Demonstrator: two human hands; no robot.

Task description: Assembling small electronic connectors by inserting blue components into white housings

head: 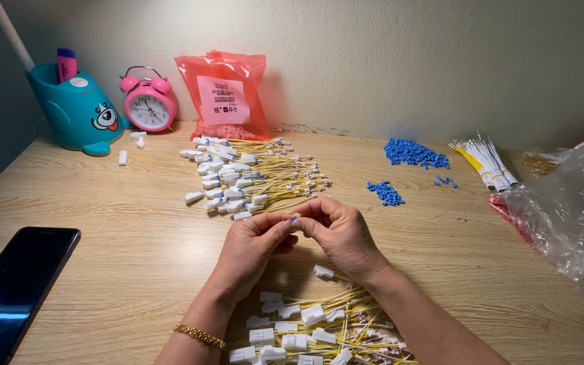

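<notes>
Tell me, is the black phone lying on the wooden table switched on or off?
Apparently off: the flat black phone shows a dark screen with only reflections.

Both hands are held together at the middle of the view, raised a little, with the forearms entering from the lower edge and angled toward each other. The left hand (251, 245) is turned with its back to the camera, its fingers curled inward and its thumb and forefinger pressed together at the tips. The right hand (338, 233) is likewise seen from the back, its fingers bent and pinched against those of the left. The fingertips of the two hands are met in one point. The left wrist is ringed by a gold bracelet (199, 335); the right wrist is bare.
</notes>
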